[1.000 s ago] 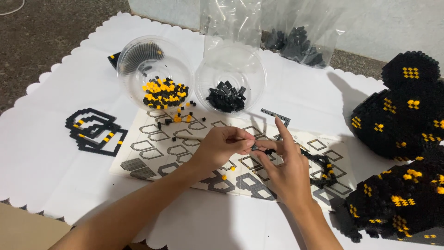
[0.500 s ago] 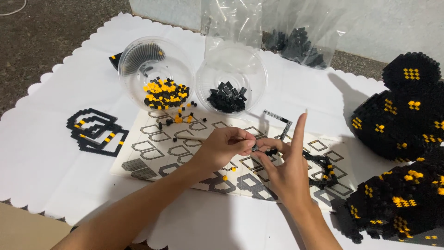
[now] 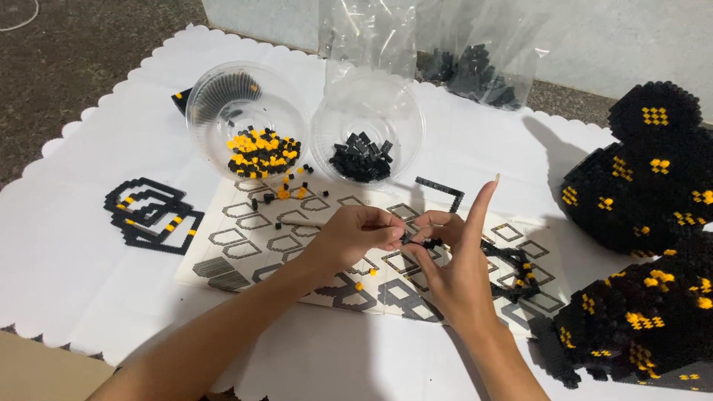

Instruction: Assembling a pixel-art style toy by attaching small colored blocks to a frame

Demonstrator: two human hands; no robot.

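Observation:
My left hand point(image 3: 355, 236) and my right hand point(image 3: 450, 261) meet over a printed instruction sheet point(image 3: 245, 245). Both pinch a small black brick piece point(image 3: 417, 240) between their fingertips. The right index finger points upward. Behind the hands stand two clear round bowls: the left bowl point(image 3: 215, 141) holds black and yellow small bricks point(image 3: 261, 153), the right bowl point(image 3: 401, 126) holds black bricks point(image 3: 362, 157). A black L-shaped strip point(image 3: 443, 191) lies on the sheet beyond my hands.
A white scalloped mat point(image 3: 67, 245) covers the floor. Flat black and yellow outline pieces point(image 3: 147, 215) lie at the left. Large black and yellow brick models point(image 3: 646, 178) stand at the right, another point(image 3: 639, 327) lower right. Clear plastic bags point(image 3: 475, 52) lie behind.
My hands stay over the sheet, working the small black piece. The right index finger has lifted and straightened upward.

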